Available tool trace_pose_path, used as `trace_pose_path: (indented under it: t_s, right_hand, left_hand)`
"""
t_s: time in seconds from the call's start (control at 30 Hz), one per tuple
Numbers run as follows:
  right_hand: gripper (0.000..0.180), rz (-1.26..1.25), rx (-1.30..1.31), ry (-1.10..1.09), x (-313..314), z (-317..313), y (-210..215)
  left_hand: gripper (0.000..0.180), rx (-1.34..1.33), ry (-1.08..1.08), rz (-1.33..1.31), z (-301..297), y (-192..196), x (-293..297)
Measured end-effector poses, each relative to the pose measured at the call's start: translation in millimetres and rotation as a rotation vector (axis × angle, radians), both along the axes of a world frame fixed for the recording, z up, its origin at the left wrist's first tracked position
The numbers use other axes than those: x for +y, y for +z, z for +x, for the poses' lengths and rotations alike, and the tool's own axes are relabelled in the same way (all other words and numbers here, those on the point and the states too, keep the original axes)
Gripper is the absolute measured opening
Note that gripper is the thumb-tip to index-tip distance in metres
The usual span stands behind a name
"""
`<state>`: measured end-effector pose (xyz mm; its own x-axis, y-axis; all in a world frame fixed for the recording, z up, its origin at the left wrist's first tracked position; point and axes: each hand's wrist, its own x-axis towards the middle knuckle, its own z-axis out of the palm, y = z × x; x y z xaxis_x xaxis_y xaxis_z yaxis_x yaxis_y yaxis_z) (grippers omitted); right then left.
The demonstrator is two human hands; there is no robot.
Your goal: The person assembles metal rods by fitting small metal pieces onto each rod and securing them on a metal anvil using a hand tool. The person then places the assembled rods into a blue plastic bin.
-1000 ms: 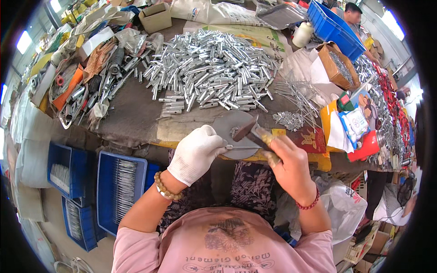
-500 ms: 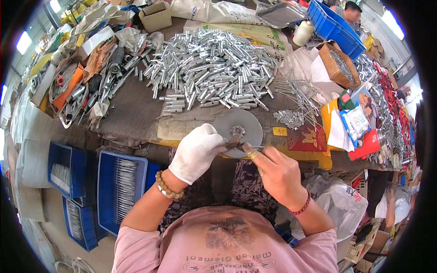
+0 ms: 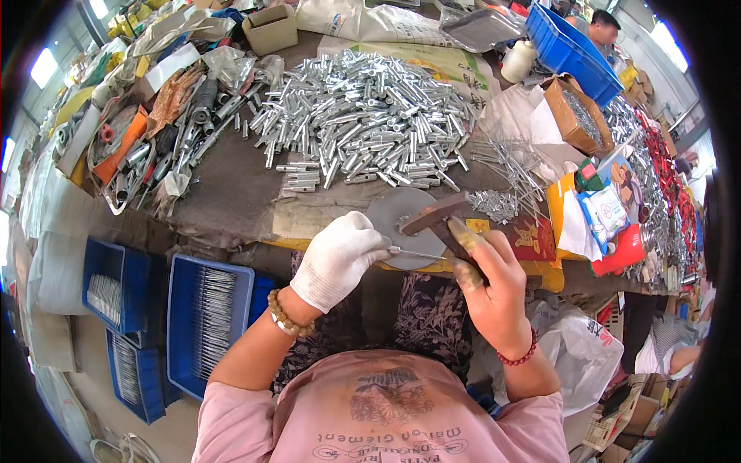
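Note:
My left hand [image 3: 340, 258], in a white knit glove, pinches a thin metal rod [image 3: 421, 254] near one end. That rod points right, over the near part of a round grey metal disc [image 3: 392, 207] at the table's front edge. In my bare right hand [image 3: 494, 282] is a hammer [image 3: 437, 214], its rusty brown head raised over the disc's right side. The fingers wrap its handle, and the thumb lies along it. Beyond the disc lies a large heap of silver metal tubes [image 3: 370, 116]. Small metal pieces [image 3: 494, 204] lie right of the hammer head.
Thin rods [image 3: 513, 166] are scattered at the right, near a red card [image 3: 532, 238] and a red bottle [image 3: 621, 251]. Tools and scraps [image 3: 166, 131] crowd the left. Blue bins [image 3: 248, 289] of metal rods stand low left. Another person [image 3: 598, 31] is at the far right.
My right hand has moved slightly right and now grips the hammer, whose head shows above the disc. The thin rod now extends from my left fingertips. Earlier it showed at my right fingers.

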<state>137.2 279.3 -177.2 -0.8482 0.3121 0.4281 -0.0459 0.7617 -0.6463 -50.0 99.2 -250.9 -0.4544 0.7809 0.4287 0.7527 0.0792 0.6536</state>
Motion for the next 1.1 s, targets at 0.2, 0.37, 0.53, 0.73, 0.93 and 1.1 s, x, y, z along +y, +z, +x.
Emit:
trace_pose_path:
  t_s: [0.2, 0.37, 0.53, 0.73, 0.93, 1.1]
  right_hand:
    - [0.037, 0.373, -0.211, -0.030, 20, -27, -25]
    - [0.021, 0.406, -0.190, -0.024, -9, -16, -30]
    - [0.021, 0.094, -0.242, 0.027, -19, -5, -41]
    - [0.025, -0.854, -0.618, 0.077, -37, -1, -39]
    - [0.030, -0.696, -0.526, 0.130, -56, 2, -61]
    - [0.036, -0.316, -0.407, 0.155, -75, -8, -60]
  left_hand:
    - [0.017, 0.021, -0.020, 0.014, -6, 0, -6]
    - [0.020, 0.012, 0.012, 0.027, -3, -2, -9]
    - [0.023, 0.074, 0.081, 0.034, 11, 2, -8]
    - [0.044, -0.775, 0.327, 0.080, 69, -7, -16]
    - [0.069, -1.187, 0.256, 0.133, 70, -13, -24]
    - [0.066, -1.071, 0.306, 0.271, 70, -14, -37]
